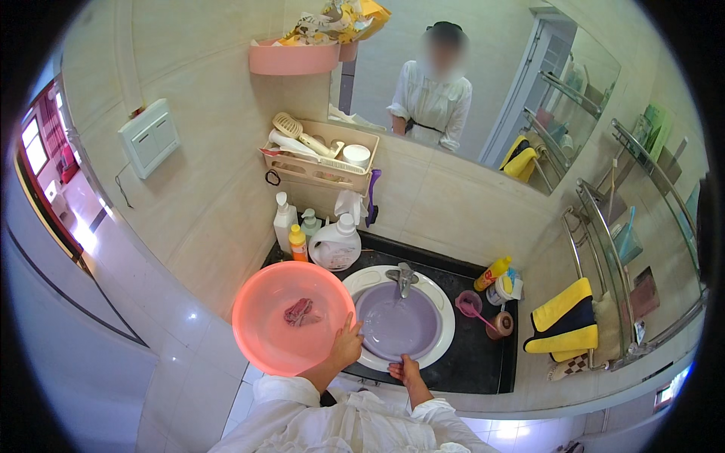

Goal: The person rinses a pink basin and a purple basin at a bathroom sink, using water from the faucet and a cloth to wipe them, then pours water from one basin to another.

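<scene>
A purple plastic basin [396, 334] holding water sits inside the white sink bowl [449, 317], under the metal faucet [404, 280]. At its near rim is my right hand [405, 371], thumb and fingers closed about the edge. My left hand [345, 342] lies between this basin and a larger pink basin [266, 345], fingers spread near both rims; its fingertips reach the purple one's left side, and whether they grip it is unclear. Inside the pink basin, a crumpled reddish cloth [298, 312] lies on the bottom.
A white detergent jug [337, 249], an orange bottle [298, 243] and pump bottles stand behind the pink basin. To the sink's right are a pink cup [467, 304], a yellow bottle [493, 273] and a brown jar [500, 325]. Yellow-and-black towels [563, 317] hang on the right wall.
</scene>
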A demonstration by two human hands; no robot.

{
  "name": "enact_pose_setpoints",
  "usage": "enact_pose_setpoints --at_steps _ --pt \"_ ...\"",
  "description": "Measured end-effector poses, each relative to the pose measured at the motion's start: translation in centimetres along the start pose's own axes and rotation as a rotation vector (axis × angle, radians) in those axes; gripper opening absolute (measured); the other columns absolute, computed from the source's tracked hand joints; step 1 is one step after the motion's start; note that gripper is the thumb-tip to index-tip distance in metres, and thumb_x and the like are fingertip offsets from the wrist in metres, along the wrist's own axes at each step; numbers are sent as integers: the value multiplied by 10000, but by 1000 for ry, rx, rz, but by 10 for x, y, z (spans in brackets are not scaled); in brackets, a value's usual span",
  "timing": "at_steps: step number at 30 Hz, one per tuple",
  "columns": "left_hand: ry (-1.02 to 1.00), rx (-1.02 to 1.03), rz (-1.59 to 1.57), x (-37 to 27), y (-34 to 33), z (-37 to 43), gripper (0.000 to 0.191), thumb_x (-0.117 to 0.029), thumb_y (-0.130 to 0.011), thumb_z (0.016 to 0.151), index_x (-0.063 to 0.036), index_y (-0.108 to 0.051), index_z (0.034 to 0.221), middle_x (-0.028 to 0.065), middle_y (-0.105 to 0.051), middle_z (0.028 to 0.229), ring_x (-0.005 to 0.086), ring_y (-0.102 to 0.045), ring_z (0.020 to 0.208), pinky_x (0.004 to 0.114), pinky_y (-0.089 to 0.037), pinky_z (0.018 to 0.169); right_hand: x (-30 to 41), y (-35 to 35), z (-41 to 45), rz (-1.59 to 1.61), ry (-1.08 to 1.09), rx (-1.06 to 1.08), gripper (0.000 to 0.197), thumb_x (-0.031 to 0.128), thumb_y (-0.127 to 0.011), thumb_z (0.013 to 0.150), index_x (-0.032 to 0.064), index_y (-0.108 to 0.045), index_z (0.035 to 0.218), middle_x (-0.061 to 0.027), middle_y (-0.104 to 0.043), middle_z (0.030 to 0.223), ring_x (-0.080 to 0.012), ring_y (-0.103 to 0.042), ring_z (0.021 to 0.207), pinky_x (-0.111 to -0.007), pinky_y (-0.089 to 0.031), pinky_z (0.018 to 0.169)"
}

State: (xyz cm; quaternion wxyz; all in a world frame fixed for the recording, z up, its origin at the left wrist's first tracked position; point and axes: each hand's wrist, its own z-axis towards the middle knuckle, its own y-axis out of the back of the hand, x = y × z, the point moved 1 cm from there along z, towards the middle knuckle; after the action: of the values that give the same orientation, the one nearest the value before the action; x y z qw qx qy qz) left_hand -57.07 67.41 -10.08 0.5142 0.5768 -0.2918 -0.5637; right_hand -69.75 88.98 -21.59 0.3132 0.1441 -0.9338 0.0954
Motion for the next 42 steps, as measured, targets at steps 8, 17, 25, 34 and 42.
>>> enact_pose_setpoints --at_steps 8,17,25,34,42 --pt "12 18 -2 -2 2 1 268 -74 -601 729 -68 -712 973 119 -399 1426 401 -146 1428 540 -385 995 2 0 -5 2 11 12 421 349 -529 899 -25 -530 1092 -224 -675 920 -333 -691 765 -420 -578 601" --pt "27 39 20 -2 -2 1 382 -77 -609 729 -65 -669 1106 134 -340 1463 401 -132 1430 527 -348 1027 -2 2 1 4 22 4 414 346 -514 910 -30 -541 1083 -207 -674 904 -324 -690 752 -421 -580 596" --pt "119 -33 -79 1 -9 3 685 -10 -537 764 -49 -351 1422 235 -114 1544 401 -139 1427 570 -289 1063 0 -3 -3 52 27 -5 412 329 -563 885 -59 -534 1019 -205 -676 826 -303 -690 636 -387 -579 494" --pt "147 -48 -125 6 -15 2 673 45 -505 757 -8 -361 1412 339 -124 1501 517 -291 1326 501 -364 1038 -1 0 0 9 23 6 410 332 -531 887 -35 -529 1070 -217 -678 898 -323 -689 712 -419 -579 577" --pt "57 -193 -155 9 -21 2 522 3 -530 767 -26 -509 1287 303 -146 1508 530 -397 1230 539 -483 865 4 -2 -4 8 24 3 394 322 -532 895 -33 -526 1066 -214 -676 889 -310 -683 691 -421 -579 575"
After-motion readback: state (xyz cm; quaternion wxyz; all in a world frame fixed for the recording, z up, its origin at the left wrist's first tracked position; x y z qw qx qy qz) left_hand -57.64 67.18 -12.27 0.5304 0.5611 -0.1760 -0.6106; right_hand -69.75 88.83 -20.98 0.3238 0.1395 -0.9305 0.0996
